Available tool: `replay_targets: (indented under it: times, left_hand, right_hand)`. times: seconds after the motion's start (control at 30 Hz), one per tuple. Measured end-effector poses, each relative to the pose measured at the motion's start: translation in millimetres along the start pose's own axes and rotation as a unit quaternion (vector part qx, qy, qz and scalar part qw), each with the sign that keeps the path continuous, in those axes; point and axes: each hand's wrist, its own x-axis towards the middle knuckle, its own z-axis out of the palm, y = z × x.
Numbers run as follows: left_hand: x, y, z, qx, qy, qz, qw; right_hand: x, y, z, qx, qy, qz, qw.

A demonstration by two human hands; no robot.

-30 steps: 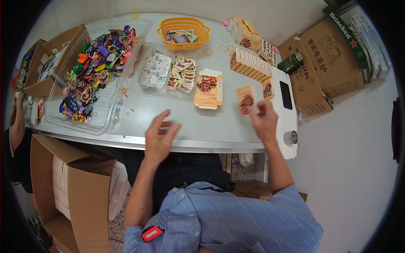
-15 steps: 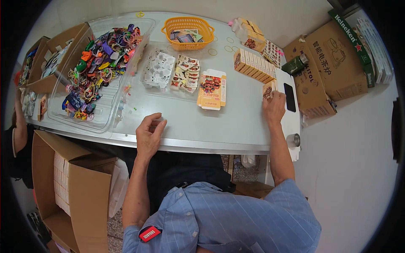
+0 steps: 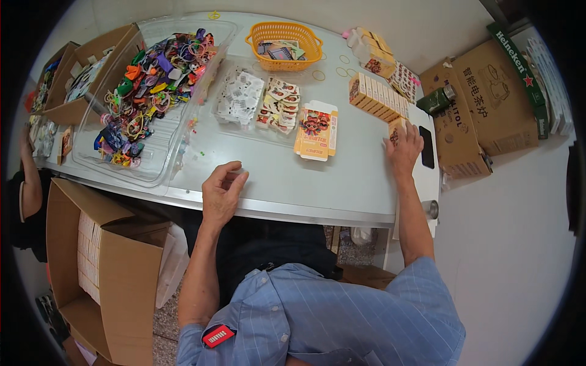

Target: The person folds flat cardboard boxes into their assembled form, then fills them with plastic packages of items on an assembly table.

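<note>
My left hand (image 3: 221,194) is held over the near edge of the table, fingers loosely curled, thumb apart, and nothing in it. At the right, my right hand (image 3: 405,151) has its fingers spread beside a small orange-and-cream box (image 3: 397,128), partly covered by the fingers. That box stands at the near end of a row of similar boxes (image 3: 375,97). Between my hands, farther back, lies a flat yellow-orange carton (image 3: 316,131) with cartoon figures. To its left are a stack of printed cartoon cards (image 3: 281,104) and a clear tray of small white packets (image 3: 241,97).
A large clear bin (image 3: 162,183) holds colourful small toys at the left. An orange basket (image 3: 285,63) with cards stands at the back. A black phone (image 3: 426,146) lies at the right edge. Below left is an open cardboard box (image 3: 128,287); another person's arm (image 3: 32,177) shows at far left.
My right hand's fingers have come off the small box and spread apart; the box stays at the row's end. My left hand has hardly moved. The whole view has shifted slightly.
</note>
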Motion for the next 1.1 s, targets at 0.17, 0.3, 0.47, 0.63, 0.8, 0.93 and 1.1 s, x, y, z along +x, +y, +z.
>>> replay_targets:
  times: [0.17,0.3,0.47,0.63,0.8,0.93,1.1]
  left_hand:
    - [0.3,9.3,22.9,-0.029,0.014,-0.03,0.999]
    - [4.3,14.0,51.7,0.001,-0.017,0.01,1.0]
    - [2.9,5.6,49.2,-0.031,-0.006,0.007,0.999]
    - [3.1,4.4,38.6,-0.142,-0.01,-0.042,0.989]
    - [-7.9,41.9,26.6,-0.306,-0.122,-0.032,0.944]
    - [-16.5,64.7,19.8,-0.417,-0.344,-0.101,0.835]
    - [-25.4,67.5,-2.1,-0.381,-0.287,-0.139,0.868]
  right_hand:
    - [12.0,-90.8,-47.2,0.386,-0.078,0.195,0.898]
    - [27.9,-143.6,-39.7,0.496,-0.22,0.271,0.796]
    - [13.5,-135.0,-6.2,0.587,-0.228,0.255,0.734]
    - [2.9,-133.9,-20.0,0.74,-0.153,0.303,0.581]
    - [-28.9,-160.8,-78.3,0.755,-0.203,0.252,0.57]
    - [-65.9,-205.0,-98.7,0.811,-0.316,0.17,0.462]
    - [-69.3,-246.9,-149.0,0.76,-0.332,0.093,0.55]
